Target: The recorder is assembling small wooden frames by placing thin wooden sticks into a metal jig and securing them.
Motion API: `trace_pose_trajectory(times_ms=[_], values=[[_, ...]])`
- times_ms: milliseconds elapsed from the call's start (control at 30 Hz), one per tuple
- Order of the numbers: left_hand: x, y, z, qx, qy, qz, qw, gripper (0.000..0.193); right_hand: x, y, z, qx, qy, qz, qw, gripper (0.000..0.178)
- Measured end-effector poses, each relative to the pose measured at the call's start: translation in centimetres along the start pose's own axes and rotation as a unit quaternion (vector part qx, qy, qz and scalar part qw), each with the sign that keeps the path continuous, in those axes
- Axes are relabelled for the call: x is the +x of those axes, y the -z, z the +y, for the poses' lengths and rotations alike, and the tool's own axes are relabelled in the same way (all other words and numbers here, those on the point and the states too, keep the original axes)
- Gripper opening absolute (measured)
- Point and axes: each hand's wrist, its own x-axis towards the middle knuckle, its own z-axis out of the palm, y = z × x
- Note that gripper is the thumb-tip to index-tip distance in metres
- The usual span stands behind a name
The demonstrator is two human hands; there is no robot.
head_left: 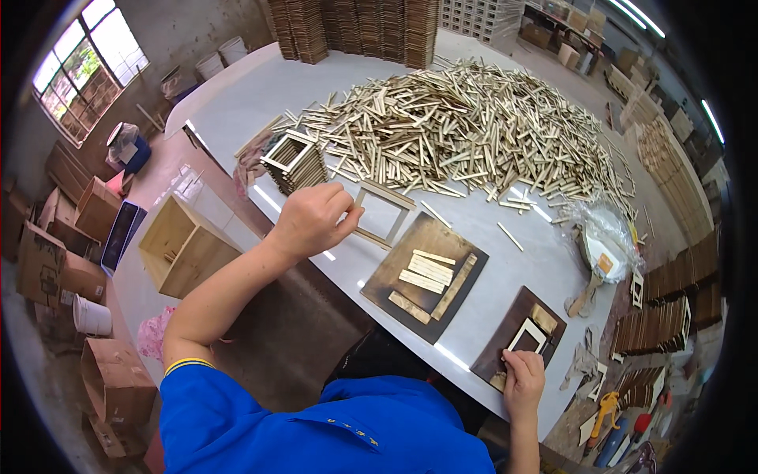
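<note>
My left hand (312, 217) is closed in a pinch at the near left side of a rectangular wooden frame (404, 199), by the table's front edge. Just behind that hand rises a stack of similar frames (296, 162). On the right, the fingers of my right hand (523, 383) close on the lower corner of a small pale frame (533, 329), which lies on a dark board (505, 336) with wooden blocks. Between my hands a brown board (387, 276) carries several pale wooden strips (426, 271) laid side by side and two longer guide strips.
A large heap of loose wooden sticks (466, 126) covers the far part of the white table (229, 103). Tall stacks of brown slats (355, 31) stand behind it. At the right lie a plastic bag (612, 237) and an orange-handled tool (606, 412). A wooden box (189, 245) stands at left.
</note>
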Motion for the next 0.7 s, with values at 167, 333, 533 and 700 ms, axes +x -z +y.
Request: trace_pose_trajectory(times_ms=[167,333,533,700], values=[[0.6,2.4,-5.0,0.064,0.039,0.003,0.997,0.020,0.3,-0.6,-0.2,0.023,-0.014,0.003,1.000,0.022],[1.0,6.0,-11.8,0.000,0.164,-0.060,0.985,0.018,0.5,-1.0,-0.6,0.018,-0.022,0.009,1.000,0.020],[1.0,6.9,-16.5,-0.042,0.236,-0.196,0.951,0.020,0.4,-1.2,-0.8,0.001,-0.038,0.010,0.999,0.021],[1.8,6.2,-17.6,-0.069,0.273,-0.264,0.922,0.021,0.3,-1.3,-0.6,-0.006,-0.036,0.011,0.999,0.021]])
